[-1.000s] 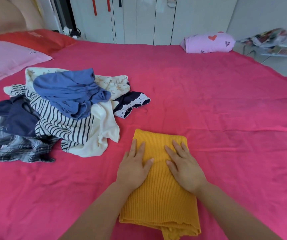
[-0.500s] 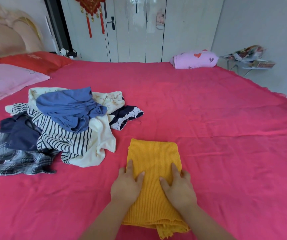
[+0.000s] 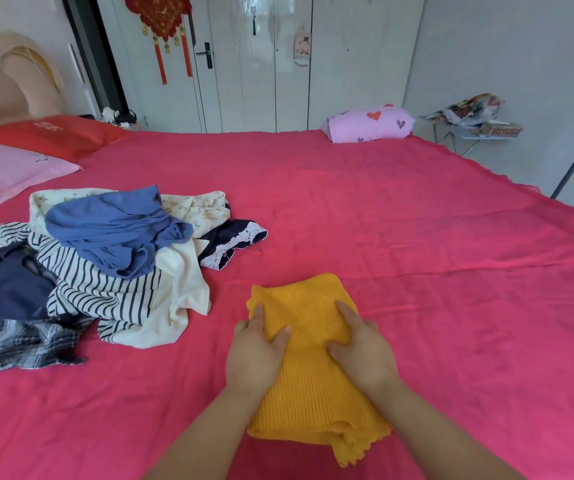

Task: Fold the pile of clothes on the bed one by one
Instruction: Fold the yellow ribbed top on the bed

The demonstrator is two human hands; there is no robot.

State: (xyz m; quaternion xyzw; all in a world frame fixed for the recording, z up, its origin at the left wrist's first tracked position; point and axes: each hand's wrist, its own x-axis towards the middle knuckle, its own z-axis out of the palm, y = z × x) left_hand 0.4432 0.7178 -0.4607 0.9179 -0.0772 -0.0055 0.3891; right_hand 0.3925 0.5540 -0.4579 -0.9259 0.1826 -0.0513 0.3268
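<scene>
At the near edge of the bed [image 3: 417,254], on its bright pink sheet, a yellow ribbed knit garment [image 3: 313,379] lies folded into a narrow rectangle, its scalloped hem nearest the person and its far end rounded and slightly gathered. Both bare hands are on it. The left hand [image 3: 256,355] takes the left edge: its thumb lies on top of the knit, the index finger runs along the border and the other fingers curl down past the side. The right hand [image 3: 365,355] mirrors it on the right edge, thumb pressed into the fabric and outer fingers bent over the border, so that the cloth puckers between the two thumbs.

Just to the left, apart from the yellow piece, sits the pile of clothes [image 3: 105,271] waiting to be folded. A blue garment [image 3: 112,230] is crumpled on top, over a black-and-white striped top [image 3: 105,296] and a cream piece [image 3: 178,289]. A dark piece with white lace trim [image 3: 230,244] sticks out on the right, and a navy item [image 3: 12,285] and a plaid shirt [image 3: 8,337] spread to the left.

Farther off, a pink pillow [image 3: 5,171] and a red pillow [image 3: 46,135] lie by the headboard, and a lilac bundle with hearts [image 3: 370,124] rests at the far edge before white wardrobe doors [image 3: 261,64].
</scene>
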